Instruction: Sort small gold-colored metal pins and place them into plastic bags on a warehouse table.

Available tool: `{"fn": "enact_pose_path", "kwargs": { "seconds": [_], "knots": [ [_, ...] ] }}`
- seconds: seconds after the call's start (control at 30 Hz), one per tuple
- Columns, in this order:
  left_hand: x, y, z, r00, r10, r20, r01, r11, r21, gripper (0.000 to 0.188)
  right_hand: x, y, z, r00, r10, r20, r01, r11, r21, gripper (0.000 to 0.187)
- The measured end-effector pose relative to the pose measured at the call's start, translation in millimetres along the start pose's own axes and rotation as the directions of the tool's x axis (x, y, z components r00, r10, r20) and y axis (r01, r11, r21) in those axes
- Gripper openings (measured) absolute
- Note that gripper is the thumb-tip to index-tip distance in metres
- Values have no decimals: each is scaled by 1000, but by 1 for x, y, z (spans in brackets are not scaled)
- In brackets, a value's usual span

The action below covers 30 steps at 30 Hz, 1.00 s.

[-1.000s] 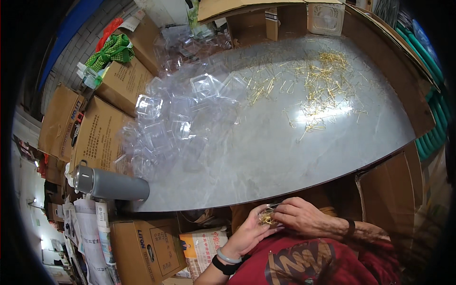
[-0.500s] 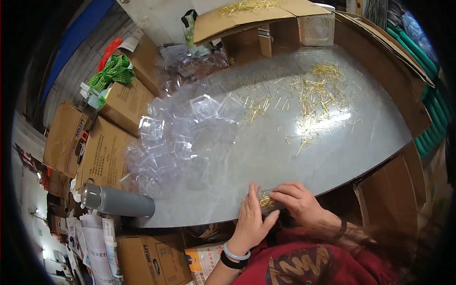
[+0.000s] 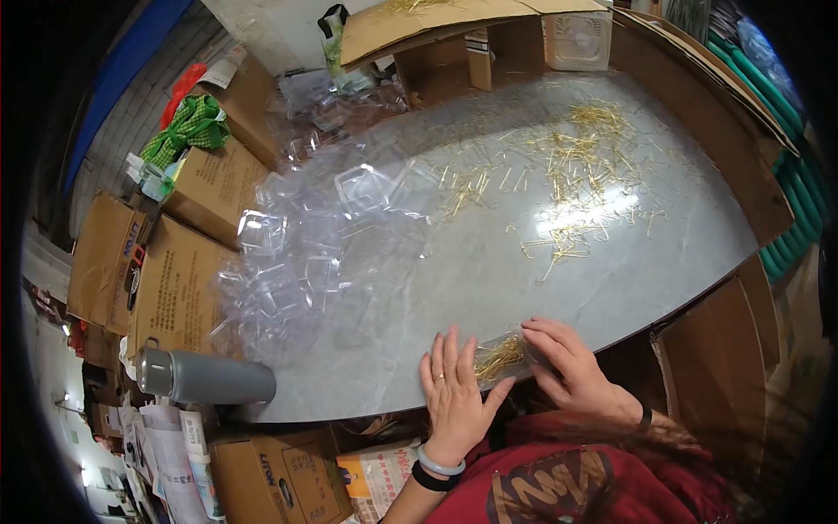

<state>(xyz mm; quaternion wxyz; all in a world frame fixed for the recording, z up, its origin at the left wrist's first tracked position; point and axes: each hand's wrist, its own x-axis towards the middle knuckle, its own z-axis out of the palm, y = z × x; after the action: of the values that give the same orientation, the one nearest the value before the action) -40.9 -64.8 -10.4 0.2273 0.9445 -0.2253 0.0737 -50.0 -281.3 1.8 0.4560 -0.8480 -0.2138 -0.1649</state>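
Observation:
At the near edge of the table, a small bunch of thin gold wire hooks (image 3: 499,356) lies between my hands, in what looks like a clear plastic box whose outline is faint. My left hand (image 3: 456,389) rests at the left of the bunch, palm down, with the fingers spread and the thumb close to the hooks. On the other side, my right hand (image 3: 567,362) curves its fingers and thumb round the right end of the clear plastic. Farther off on the table lies a loose heap of gold wire hooks (image 3: 583,170).
Clear plastic boxes (image 3: 305,240) are piled across the left of the grey table (image 3: 436,288). A grey bottle (image 3: 209,375) lies at the near left corner. Cardboard boxes (image 3: 179,288) stand along the left side, and a cardboard wall (image 3: 724,131) borders the right.
My hands have moved apart, uncovering more of the gold hooks. The left hand has turned flatter with its fingers spread, and the right has shifted slightly right. The view has shifted a little.

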Motion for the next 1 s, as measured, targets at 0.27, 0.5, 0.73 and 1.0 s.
{"fn": "enact_pose_path", "kwargs": {
  "seconds": [0.27,0.5,0.73,1.0],
  "knots": [
    [8,0,-4,996,92,9,-92,995,-40,62,5,12,2,985,133,-110,-151,973,-174,42],
    [12,-5,0,986,164,42,-158,981,-115,52,16,20,-7,996,87,19,-73,925,-374,31],
    [13,-7,3,988,155,25,-149,973,-174,55,32,4,-21,987,-55,150,111,912,-395,23],
    [15,-6,1,986,165,20,-160,974,-161,62,35,13,-16,985,23,169,1,989,-145,28]
  ]
}}
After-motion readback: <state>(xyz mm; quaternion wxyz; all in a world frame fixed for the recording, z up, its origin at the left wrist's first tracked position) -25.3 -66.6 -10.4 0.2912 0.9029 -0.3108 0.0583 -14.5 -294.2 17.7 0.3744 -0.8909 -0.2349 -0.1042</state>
